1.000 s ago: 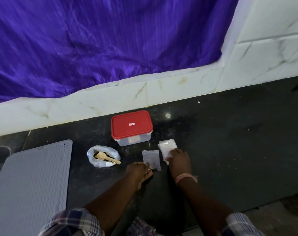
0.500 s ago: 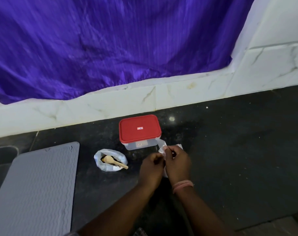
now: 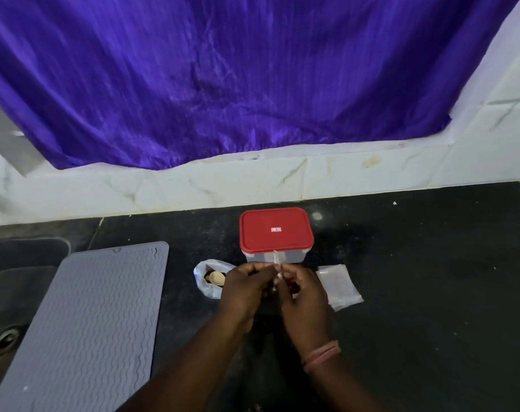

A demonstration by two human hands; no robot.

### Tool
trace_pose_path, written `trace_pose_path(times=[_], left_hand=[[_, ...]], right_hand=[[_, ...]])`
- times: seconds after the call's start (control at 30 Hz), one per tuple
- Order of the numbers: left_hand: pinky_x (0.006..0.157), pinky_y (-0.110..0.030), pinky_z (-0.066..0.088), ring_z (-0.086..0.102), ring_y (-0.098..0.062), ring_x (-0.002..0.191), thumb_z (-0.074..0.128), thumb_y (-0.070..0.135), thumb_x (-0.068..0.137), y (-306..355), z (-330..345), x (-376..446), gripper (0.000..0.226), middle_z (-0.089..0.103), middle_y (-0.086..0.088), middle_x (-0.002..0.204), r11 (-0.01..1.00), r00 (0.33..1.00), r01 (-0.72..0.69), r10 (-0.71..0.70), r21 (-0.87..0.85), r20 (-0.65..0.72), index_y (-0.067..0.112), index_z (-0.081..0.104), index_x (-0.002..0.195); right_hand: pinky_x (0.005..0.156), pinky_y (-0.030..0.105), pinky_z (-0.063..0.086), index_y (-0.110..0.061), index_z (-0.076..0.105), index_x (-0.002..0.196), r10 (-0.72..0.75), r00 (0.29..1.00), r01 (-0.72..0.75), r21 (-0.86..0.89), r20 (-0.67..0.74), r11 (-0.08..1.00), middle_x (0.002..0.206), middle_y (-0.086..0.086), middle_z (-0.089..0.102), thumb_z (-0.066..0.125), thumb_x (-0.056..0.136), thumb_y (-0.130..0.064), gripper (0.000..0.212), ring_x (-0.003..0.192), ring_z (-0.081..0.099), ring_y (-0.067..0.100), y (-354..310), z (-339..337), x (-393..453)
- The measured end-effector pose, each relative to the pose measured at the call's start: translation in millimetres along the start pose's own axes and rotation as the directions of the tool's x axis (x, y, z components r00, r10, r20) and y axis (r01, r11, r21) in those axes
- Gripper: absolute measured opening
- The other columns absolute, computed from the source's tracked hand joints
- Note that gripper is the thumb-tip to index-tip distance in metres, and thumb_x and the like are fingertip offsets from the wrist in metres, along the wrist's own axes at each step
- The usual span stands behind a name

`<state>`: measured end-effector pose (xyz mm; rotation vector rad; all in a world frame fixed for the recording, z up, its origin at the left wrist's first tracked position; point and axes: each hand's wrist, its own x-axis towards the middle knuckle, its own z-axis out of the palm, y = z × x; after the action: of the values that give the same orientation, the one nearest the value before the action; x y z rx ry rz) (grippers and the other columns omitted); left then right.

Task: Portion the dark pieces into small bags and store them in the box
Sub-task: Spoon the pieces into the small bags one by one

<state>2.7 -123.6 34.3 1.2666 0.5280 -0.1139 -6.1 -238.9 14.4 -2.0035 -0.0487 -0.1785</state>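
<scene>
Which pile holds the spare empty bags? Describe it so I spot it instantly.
Find the red-lidded box by the white tiled wall. On the black counter in front of it and to its right lies the stack of clear empty bags, flat and beside the right hand.

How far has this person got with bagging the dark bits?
Early on, it seems. Nothing looks stored: the box has its red lid on. In hand: the left hand and right hand pinch one small bag between them. Left: spare bags lie on the counter, and the supply bag holds the spoon.
</scene>
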Motion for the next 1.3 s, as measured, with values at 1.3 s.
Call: trace_pose_path(times=[1.3], left_hand=[[0.067, -0.035, 0.064, 0.075, -0.019, 0.065, 0.069, 0.005, 0.084, 32, -54, -6, 0.012, 0.073, -0.008, 0.072, 0.761, 0.983, -0.092, 0.174, 0.643, -0.065, 0.007, 0.063, 0.093]], right_hand=[[0.075, 0.038, 0.057, -0.02, 0.061, 0.094, 0.028, 0.982, -0.014, -0.072, 0.189, 0.997, 0.08, -0.004, 0.069, 0.064, 0.088, -0.009, 0.013, 0.077, 0.066, 0.01, -16, 34, 23]])
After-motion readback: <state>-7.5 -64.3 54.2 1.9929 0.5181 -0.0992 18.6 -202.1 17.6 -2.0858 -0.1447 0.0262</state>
